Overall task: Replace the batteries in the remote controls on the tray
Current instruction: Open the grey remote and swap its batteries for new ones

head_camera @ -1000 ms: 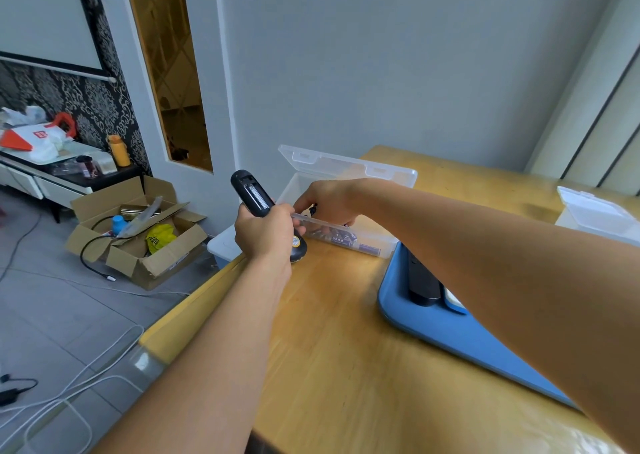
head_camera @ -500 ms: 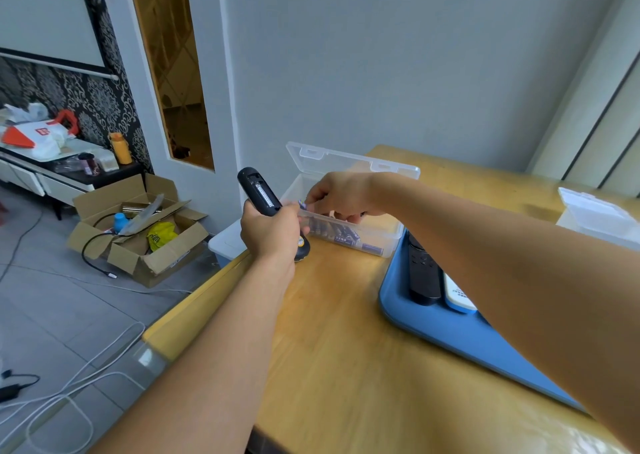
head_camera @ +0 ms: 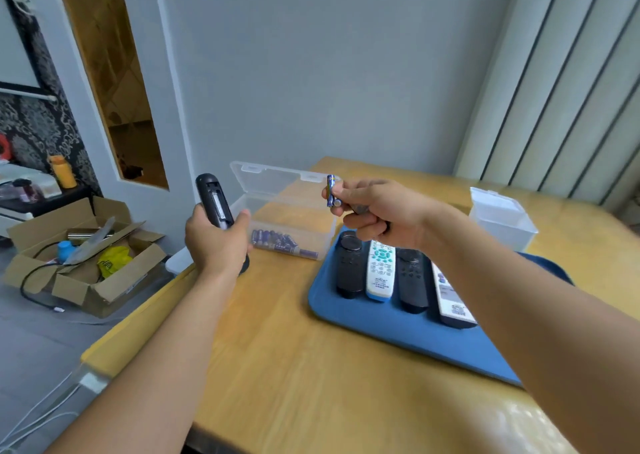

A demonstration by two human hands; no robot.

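The slim black remote control (head_camera: 214,201) with its open battery bay facing the camera stands tilted above the near-left edge of the wooden table (head_camera: 294,367), gripped around its lower half by the left hand (head_camera: 216,239). The right hand (head_camera: 375,211), held apart from it above the far end of the blue plastic tray (head_camera: 398,329), pinches a small blue-and-gold battery (head_camera: 330,190) upright between thumb and fingertips. Behind and between the hands sits a clear plastic box (head_camera: 291,218) with its lid up, blue batteries (head_camera: 280,240) lying along its near wall. On the tray lie four remotes side by side: black (head_camera: 349,268), white (head_camera: 381,270), black (head_camera: 412,277), white (head_camera: 450,298). A second clear box (head_camera: 502,218) stands farther right.
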